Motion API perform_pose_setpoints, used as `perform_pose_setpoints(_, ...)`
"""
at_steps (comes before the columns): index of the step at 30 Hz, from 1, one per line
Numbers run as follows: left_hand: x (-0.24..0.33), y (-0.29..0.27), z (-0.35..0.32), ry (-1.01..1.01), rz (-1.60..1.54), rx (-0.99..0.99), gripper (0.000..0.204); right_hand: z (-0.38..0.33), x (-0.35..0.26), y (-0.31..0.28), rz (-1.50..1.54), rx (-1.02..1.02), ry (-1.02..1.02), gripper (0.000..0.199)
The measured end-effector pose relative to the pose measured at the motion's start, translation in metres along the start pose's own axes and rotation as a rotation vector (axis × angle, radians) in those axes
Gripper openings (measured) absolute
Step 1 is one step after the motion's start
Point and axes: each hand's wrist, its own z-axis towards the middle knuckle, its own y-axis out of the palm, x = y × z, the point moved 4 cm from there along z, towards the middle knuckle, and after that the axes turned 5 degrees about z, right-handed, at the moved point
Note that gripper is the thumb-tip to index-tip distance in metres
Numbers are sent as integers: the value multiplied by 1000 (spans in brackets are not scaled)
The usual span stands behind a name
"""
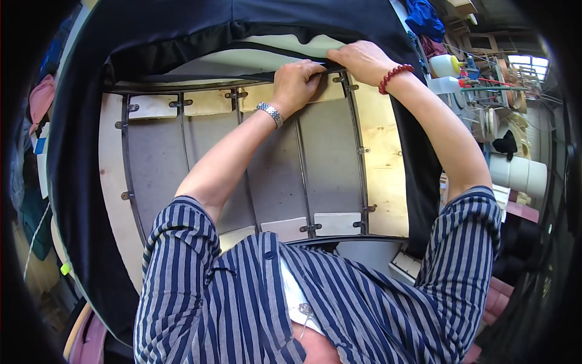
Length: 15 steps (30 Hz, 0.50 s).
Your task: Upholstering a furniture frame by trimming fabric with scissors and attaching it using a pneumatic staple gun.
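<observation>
A large furniture frame lies before me, with thin dark metal bars (301,158), pale wooden boards (382,164) and a grey sheet (273,164) behind the bars. Black fabric (66,182) drapes around its sides and far end. At the far rail, my left hand (294,86), wearing a metal watch band, pinches the fabric's edge. My right hand (362,60), with a red bead bracelet, is closed on the same edge just to the right. Between fabric and rail a whitish layer (236,60) shows. The fingertips are partly hidden.
On the right stand plastic bottles with yellow (445,64) and red (444,85) caps, spools (487,124) and a large white roll (518,175). Blue cloth (426,18) lies at the far right. Pink cloth (42,100) hangs at the left.
</observation>
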Motion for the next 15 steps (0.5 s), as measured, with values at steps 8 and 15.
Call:
perform_pose_setpoints(8, 2, 7, -5, -56, -20, -68, 11, -32, 1, -3, -304, 21, -25, 8)
perform_pose_setpoints(15, 7, 19, -3, 96, 0, -56, 18, -51, 2, 2, -233, -20, 49, 11)
